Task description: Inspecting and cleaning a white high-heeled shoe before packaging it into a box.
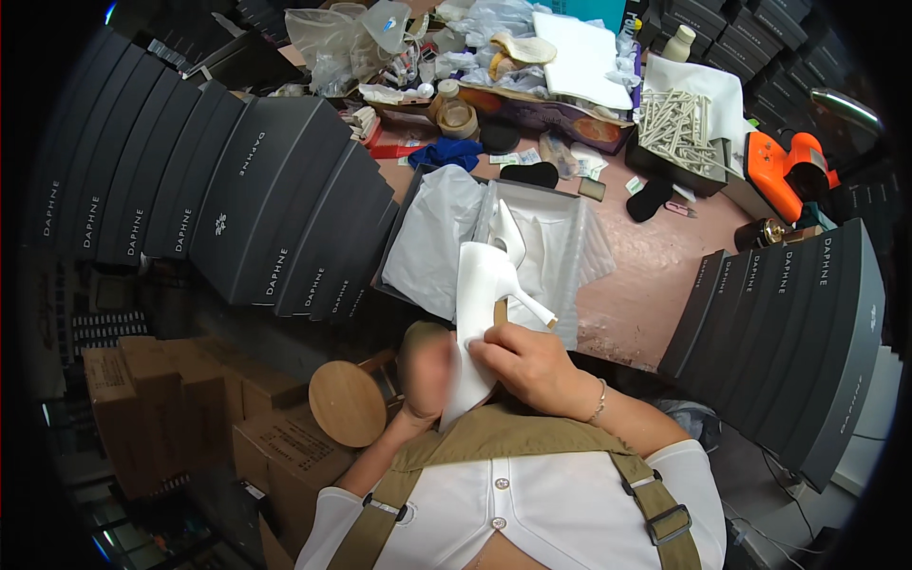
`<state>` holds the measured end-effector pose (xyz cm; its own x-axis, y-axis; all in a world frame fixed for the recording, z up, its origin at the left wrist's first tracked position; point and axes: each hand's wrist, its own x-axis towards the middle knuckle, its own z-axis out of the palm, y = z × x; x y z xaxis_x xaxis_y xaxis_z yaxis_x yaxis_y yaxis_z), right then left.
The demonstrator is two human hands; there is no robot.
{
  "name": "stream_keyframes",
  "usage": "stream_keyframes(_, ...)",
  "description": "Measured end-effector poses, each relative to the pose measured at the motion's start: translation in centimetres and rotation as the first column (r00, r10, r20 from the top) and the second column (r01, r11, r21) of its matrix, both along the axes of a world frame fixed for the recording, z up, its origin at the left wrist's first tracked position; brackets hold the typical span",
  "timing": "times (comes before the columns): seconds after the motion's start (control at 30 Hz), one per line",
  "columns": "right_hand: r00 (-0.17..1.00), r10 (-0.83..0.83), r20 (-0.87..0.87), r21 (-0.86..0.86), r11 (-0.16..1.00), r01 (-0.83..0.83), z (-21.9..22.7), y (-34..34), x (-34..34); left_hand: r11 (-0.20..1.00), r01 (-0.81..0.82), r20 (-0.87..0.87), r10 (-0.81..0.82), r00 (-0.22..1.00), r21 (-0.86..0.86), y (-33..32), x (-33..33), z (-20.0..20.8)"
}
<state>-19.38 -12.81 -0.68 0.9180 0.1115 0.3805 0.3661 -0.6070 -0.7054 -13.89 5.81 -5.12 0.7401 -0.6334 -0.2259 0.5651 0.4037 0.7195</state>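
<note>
Both hands' grip closed on white high-heeled shoe (486, 285), right hand (532, 366) curled over sole, left hand (426, 372) beneath

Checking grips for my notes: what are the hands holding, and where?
A white high-heeled shoe: right hand grips its sole side, left hand, blurred, its lower end.

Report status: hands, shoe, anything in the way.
Both hands, left and right, grip white heeled shoe. Open shoebox just beyond. Nothing between.
</note>
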Motion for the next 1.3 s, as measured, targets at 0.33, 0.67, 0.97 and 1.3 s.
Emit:
stream_keyframes(0.33, 0.847, -0.531, 0.019, -0.009, 0.847, 0.531, 0.2, -9.6, -0.3, 0.998, -0.011, 0.151, 0.002, 0.989, 0.063, 0.2, 2.6, 0.1)
stream_keyframes(0.67, 0.885, 0.365, -0.290, 0.921, 0.358, 0.154, -4.9, -7.1, 3.4, 0.847, 0.492, 0.219, -0.529, 0.820, 0.201, 1.9, 8.8, 3.5)
stream_keyframes(0.97, 0.882, 0.027, -0.471, 0.882, 0.005, 0.471, -6.6, -3.4, 3.4, 0.848, -0.402, 0.408, 0.250, 0.878, 0.345, 6.7, 16.0, -4.9)
stream_keyframes(1.3, 0.768, -0.301, -0.565, 0.817, -0.332, 0.471, -11.0, -0.4, 3.8, 0.743, -0.073, 0.246, -0.125, 0.961, 0.665, 11.2, 13.5, -14.1)
